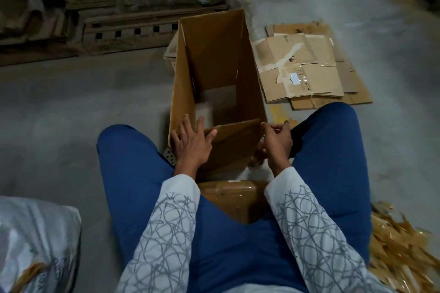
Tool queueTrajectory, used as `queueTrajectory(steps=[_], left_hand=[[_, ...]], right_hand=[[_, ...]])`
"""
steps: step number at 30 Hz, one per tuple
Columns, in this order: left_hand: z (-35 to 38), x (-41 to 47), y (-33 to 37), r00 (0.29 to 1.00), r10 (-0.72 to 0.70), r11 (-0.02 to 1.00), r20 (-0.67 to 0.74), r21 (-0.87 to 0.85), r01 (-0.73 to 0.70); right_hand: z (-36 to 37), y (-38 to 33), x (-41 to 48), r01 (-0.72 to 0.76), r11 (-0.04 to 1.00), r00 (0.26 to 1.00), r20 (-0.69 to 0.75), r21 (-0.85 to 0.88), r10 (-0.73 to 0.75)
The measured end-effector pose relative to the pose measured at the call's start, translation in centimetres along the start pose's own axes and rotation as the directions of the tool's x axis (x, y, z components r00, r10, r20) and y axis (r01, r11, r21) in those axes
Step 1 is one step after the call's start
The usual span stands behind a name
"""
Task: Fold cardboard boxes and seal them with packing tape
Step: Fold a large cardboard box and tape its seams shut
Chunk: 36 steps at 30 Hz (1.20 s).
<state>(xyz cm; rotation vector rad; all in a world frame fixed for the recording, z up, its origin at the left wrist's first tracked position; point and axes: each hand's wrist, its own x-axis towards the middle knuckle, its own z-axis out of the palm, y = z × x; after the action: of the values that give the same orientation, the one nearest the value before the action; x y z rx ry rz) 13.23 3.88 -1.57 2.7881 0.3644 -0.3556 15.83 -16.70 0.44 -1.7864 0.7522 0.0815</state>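
A brown cardboard box [214, 59] stands opened up on the concrete floor between my knees, both ends open so the floor shows through it. My left hand [190, 143] lies with spread fingers on the near left wall and corner, its thumb on the near flap [235, 143]. My right hand [276, 143] pinches the near flap's right corner between thumb and fingers. No tape roll shows in this view. A taped brown carton [233, 197] lies under my wrists, partly hidden by my legs.
Flattened used cardboard sheets [309, 64] lie on the floor to the right of the box. Stacked dusty cardboard and a slotted pallet [128, 31] line the back. A white sack [35, 240] sits at my lower left, and torn tape and cardboard scraps [402, 252] are piled at my lower right.
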Motion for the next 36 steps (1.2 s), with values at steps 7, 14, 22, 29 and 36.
queueTrajectory(steps=[7,14,22,29,36], left_hand=[[0.8,5.6,-1.1,0.992,0.114,0.993,0.047,0.007,-0.115],[2.5,8.4,-1.6,0.985,0.139,0.99,0.102,-0.01,-0.139],[2.9,10.2,-2.2,0.974,0.146,0.989,0.175,-0.056,-0.138],[3.3,10.4,-2.1,0.967,0.125,0.992,0.223,-0.033,-0.121],[0.5,8.4,0.1,0.998,0.056,0.958,0.014,-0.283,-0.05]], right_hand=[[0.4,0.9,-0.6,0.291,0.765,0.94,0.024,-0.575,-0.34],[0.1,1.6,-1.6,0.302,0.728,0.939,0.063,-0.615,-0.337],[0.3,2.4,-1.8,0.322,0.761,0.94,0.094,-0.563,-0.329],[0.6,2.7,-2.7,0.369,0.78,0.916,0.059,-0.505,-0.396],[3.6,3.6,-4.9,0.786,0.457,0.616,0.468,-0.417,-0.634]])
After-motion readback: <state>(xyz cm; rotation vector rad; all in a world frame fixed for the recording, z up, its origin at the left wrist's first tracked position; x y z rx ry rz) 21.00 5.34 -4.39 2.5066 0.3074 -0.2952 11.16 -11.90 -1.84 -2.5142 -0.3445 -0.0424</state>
